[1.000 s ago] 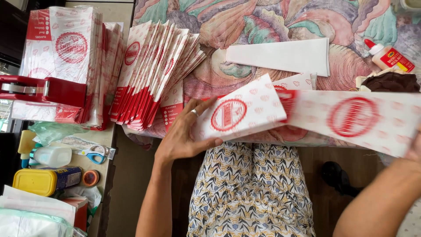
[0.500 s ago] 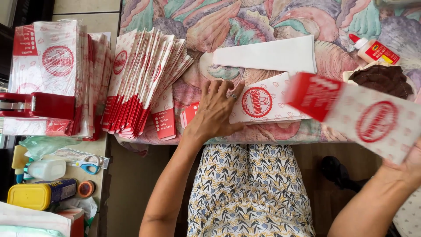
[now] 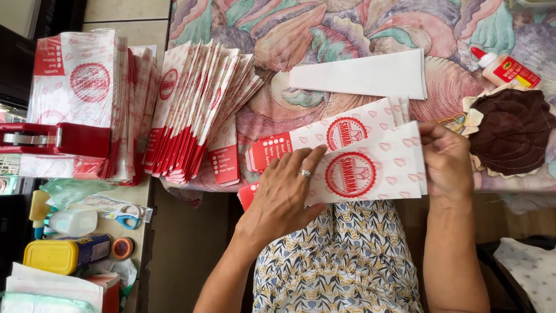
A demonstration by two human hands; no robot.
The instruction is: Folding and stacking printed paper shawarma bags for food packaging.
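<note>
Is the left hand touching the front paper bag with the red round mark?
Touching. In the head view, the left hand lies flat on the front paper bag, its fingers covering the bag's left part, with no gap visible.

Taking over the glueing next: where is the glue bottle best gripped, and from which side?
Take the glue bottle by its white body, coming from above, since it lies on its side on the patterned cloth. Stay off the narrow red cap end, and off the brown cloth piece just below it.
</note>
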